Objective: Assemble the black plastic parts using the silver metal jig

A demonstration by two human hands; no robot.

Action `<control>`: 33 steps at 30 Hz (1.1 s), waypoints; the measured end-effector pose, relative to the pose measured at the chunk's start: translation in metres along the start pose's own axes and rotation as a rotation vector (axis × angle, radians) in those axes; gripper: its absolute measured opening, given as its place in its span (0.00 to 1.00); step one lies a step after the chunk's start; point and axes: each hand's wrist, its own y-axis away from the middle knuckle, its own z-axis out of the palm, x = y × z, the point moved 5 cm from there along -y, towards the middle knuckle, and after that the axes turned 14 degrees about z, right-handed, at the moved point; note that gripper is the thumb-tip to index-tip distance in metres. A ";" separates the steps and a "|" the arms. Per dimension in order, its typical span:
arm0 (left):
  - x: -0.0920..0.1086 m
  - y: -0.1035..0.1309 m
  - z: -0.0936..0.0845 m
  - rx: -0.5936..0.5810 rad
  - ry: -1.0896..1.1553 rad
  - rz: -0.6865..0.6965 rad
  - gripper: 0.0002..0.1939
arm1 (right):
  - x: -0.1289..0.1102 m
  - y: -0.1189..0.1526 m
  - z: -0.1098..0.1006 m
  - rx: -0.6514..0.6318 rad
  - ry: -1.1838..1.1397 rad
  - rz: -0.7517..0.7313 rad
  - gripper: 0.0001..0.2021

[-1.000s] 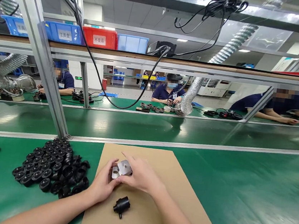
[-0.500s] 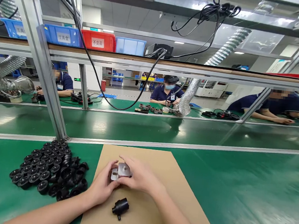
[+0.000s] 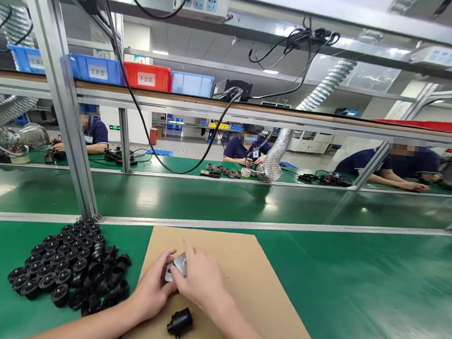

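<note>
Head view: pinching metal piece (image 3: 181,263) between left hand (image 3: 153,287) and right hand (image 3: 202,281) at lower centre of frame, apart from black cylindrical part (image 3: 181,321) on cardboard (image 3: 256,293) just below. Seemingly midway through handling, not yet set down; cannot tell whether fully assembled.

The silver plates (image 3: 181,262) at the frame's centre look like smooth metal with a soft sheen; the board (image 3: 236,255) at lower centre is matt brown cardboard; the fitting (image 3: 180,321) at lower centre and the caps (image 3: 48,281) at lower left look like black plastic, faintly glossy; the green tabletop (image 3: 380,285) at lower right is smooth and shiny; the post (image 3: 59,77) at upper left is bare metal; the duct (image 3: 280,151) right of centre is crinkled, bright foil.
</note>
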 end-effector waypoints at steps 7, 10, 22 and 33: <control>-0.038 -0.001 0.006 0.004 0.084 0.136 0.42 | -0.003 -0.018 -0.025 -0.142 0.346 -0.496 0.26; -0.053 -0.007 0.010 -0.014 0.108 0.168 0.48 | -0.024 -0.026 -0.017 -0.198 0.612 -0.590 0.24; -0.056 -0.007 0.004 -0.055 0.093 0.161 0.50 | -0.034 -0.020 -0.018 -0.154 0.825 -0.862 0.35; -0.057 -0.009 0.002 -0.026 0.146 0.156 0.45 | -0.042 -0.046 0.005 -0.287 0.860 -0.529 0.28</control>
